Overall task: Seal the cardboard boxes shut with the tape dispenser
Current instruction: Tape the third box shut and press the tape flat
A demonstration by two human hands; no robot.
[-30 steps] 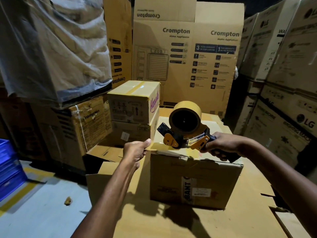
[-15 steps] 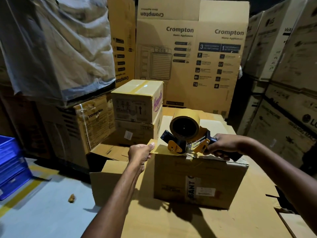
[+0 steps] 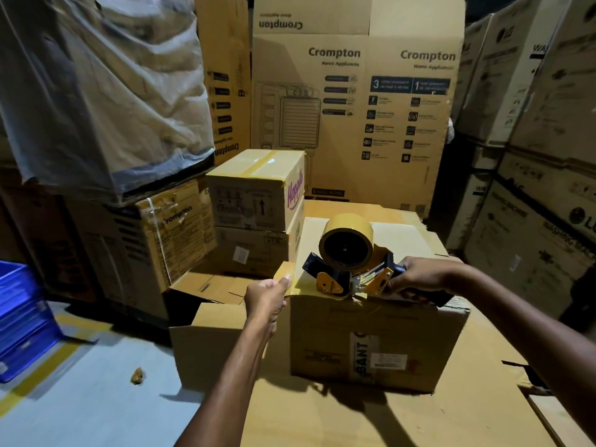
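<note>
A brown cardboard box (image 3: 377, 343) with a white label stands on a large flat carton. On its top near edge sits a black and orange tape dispenser (image 3: 346, 269) carrying a yellow-brown tape roll. My right hand (image 3: 419, 274) grips the dispenser's handle. My left hand (image 3: 266, 293) pinches the free end of the tape (image 3: 285, 271) at the box's upper left corner, with the strip stretched between hand and dispenser.
Two taped small boxes (image 3: 258, 195) are stacked just behind left. Tall Crompton cartons (image 3: 354, 101) stand behind, LG cartons (image 3: 541, 188) on the right, a plastic-wrapped load (image 3: 96, 85) upper left. Blue crates (image 3: 22, 324) sit on the floor at left.
The dispenser has slid slightly along the box top while my left hand keeps the tape end pinched at the corner. The view has shifted a little.
</note>
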